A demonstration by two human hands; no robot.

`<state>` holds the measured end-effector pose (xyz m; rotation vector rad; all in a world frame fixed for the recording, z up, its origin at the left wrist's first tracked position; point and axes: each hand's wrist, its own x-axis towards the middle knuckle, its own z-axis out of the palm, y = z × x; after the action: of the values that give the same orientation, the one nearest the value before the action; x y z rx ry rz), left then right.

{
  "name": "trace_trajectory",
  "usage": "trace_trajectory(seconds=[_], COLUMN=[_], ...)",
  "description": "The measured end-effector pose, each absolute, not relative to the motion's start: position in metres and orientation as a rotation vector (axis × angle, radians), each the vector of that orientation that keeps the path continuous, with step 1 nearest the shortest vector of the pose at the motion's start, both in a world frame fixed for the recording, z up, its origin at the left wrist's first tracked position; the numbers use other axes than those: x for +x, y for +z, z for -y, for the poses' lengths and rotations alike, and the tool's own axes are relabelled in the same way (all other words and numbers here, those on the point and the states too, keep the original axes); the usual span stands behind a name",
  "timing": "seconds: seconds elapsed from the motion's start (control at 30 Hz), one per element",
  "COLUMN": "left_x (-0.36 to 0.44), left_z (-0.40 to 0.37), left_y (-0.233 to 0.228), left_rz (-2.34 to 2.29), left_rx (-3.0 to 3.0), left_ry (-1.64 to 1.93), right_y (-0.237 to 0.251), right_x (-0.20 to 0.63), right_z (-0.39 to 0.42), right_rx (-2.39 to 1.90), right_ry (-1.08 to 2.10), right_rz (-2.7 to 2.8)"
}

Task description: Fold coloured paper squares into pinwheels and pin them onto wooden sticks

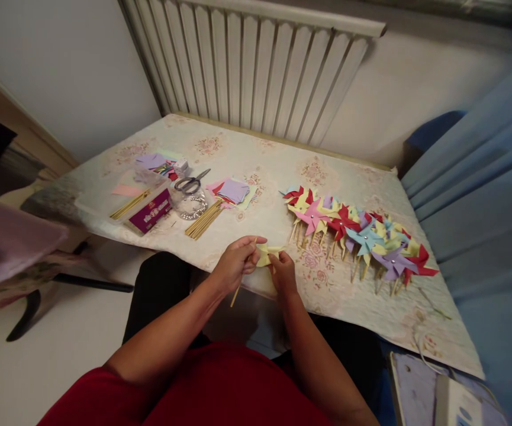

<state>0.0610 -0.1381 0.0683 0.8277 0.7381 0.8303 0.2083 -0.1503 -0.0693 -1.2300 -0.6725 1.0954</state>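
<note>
Near the table's front edge, my left hand [237,263] is closed around a thin wooden stick [235,297], whose lower end pokes out below the fist. A pale yellow paper piece [263,257] sits between my two hands at the stick's top. My right hand [283,271] pinches the right side of this paper. Fingers cover part of it, so its full shape is hidden. To the right lies a bunch of finished paper pinwheels [344,225] in red, pink, yellow, blue and purple, all on sticks.
Left of my hands are bundled sticks [203,219], stacked coloured paper squares [233,191], scissors [192,181], a round clear container of beads or pins [193,207] and a purple box [151,212]. A radiator [256,71] stands behind the table; a blue curtain [482,195] hangs at right.
</note>
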Motion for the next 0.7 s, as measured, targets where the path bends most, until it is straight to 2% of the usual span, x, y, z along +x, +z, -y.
trace_trajectory(seconds=[0.7], left_x=[0.074], left_z=[0.128], left_y=[0.059], left_rz=[-0.797], left_rx=[0.773], left_ry=[0.81], right_y=[-0.076], right_x=[0.214], right_z=[0.15], right_rx=[-1.342], right_ry=[1.094], right_rz=[0.805])
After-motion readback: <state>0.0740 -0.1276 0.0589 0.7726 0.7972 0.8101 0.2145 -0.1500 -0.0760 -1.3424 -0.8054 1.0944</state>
